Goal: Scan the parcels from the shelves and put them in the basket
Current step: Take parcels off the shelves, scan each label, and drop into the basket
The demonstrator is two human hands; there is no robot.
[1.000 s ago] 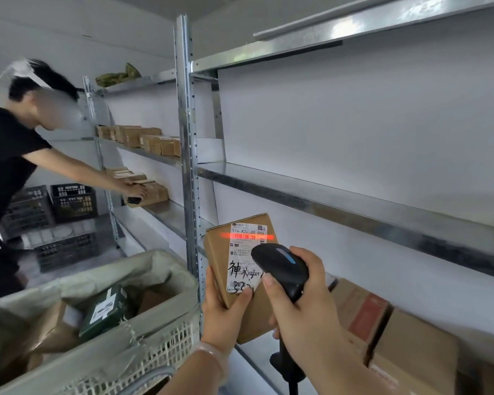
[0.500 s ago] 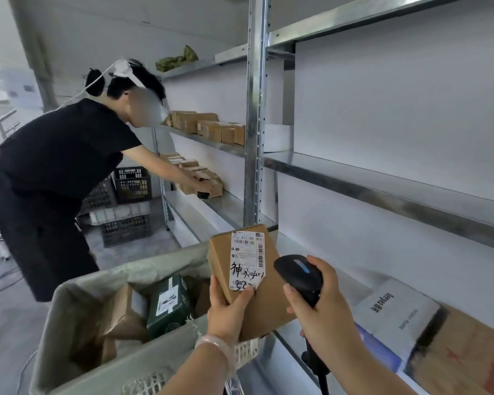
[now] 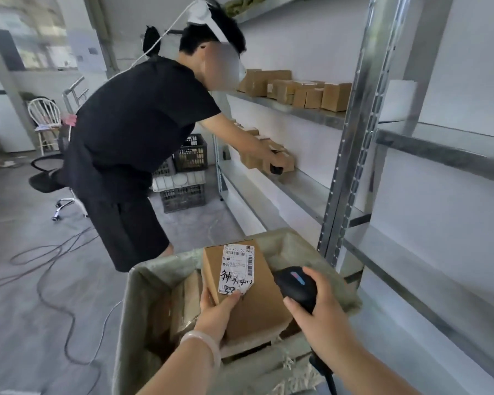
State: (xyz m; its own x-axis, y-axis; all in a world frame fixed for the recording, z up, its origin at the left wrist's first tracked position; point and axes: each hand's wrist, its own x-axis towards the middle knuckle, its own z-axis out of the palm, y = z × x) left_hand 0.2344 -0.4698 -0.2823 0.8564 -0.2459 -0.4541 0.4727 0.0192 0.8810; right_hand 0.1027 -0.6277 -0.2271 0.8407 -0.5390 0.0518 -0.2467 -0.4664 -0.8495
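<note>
My left hand [image 3: 218, 313] grips the parcel [image 3: 264, 297] over the basket [image 3: 133, 297], thumb on its label [image 3: 237, 266] reading "STO K2L 00 006", while my right hand [image 3: 322, 319] clasps the scanner [image 3: 297, 285] just beside it.

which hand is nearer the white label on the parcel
Left. The left hand has its thumb on the label; the right hand holds the scanner to its right, apart.

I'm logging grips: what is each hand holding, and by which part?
The left hand grips the cardboard parcel by its lower edge, thumb on the label. The right hand holds the black scanner by its handle.
</note>
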